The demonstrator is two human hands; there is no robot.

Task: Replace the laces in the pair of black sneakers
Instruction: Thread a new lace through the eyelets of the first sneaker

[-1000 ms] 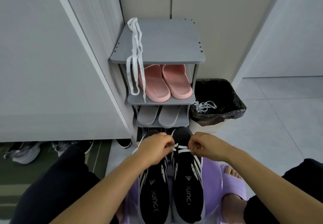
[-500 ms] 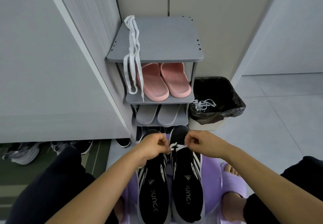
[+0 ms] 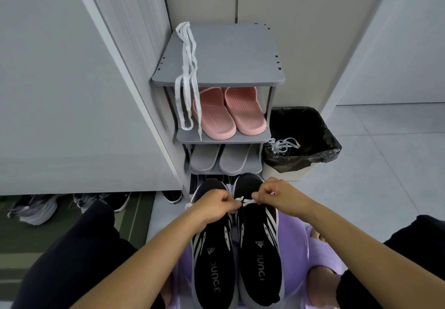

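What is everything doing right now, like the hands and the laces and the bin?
Left hand, pinching the lace.
Right hand, pinching the lace.
Lace, stretched between the hands.
Sneakers, side by side, upright.
Spare laces, hanging off the rack top.
Bin, open, bagged, loose laces at its rim.

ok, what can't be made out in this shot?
Head view only.
- lace ends, eyelets: under left hand and right hand.
- one sneaker heel: cut by bottom edge.
- rack bottom shelf: dark, behind sneaker toes.
- laces in bin: too small to count.
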